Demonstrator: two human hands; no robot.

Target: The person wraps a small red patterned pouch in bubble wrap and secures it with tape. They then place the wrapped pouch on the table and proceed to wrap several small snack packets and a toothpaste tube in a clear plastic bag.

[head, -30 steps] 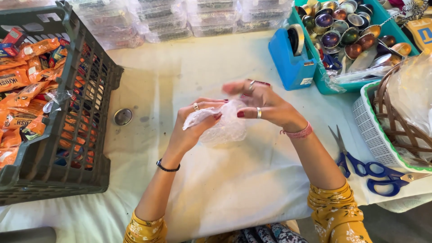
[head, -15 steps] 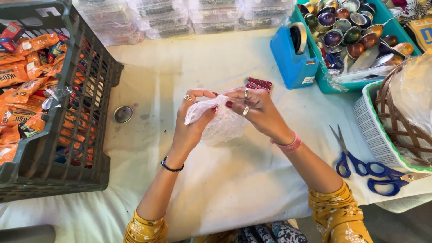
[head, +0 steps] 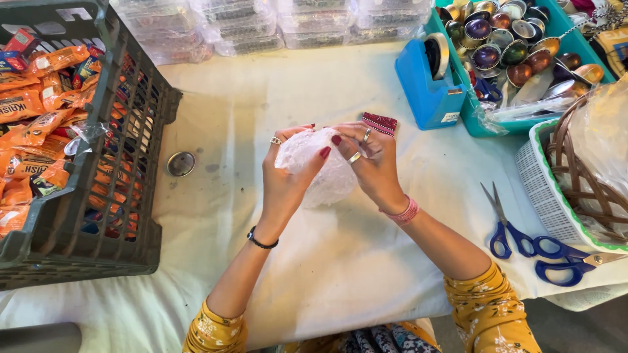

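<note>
Head view: left hand (head: pixel 284 180) and right hand (head: pixel 374 167) hold, fingers closed, a crinkled clear plastic wrap bundle (head: pixel 320 171) above the white-clothed surface (head: pixel 327 274); light, soft, likely slippery, best pinched at its gathered top.

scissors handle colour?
Blue, both pairs of scissors, lying right of the right hand; head view.

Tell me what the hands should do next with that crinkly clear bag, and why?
Probably gather the bag's top tighter. Both hands, the left hand and the right hand, pinch the clear plastic bag near its top, above the white table cover. The plastic there looks bunched but loose, with no tape on it that I can see. The blue tape dispenser sits close by, untouched.
</note>
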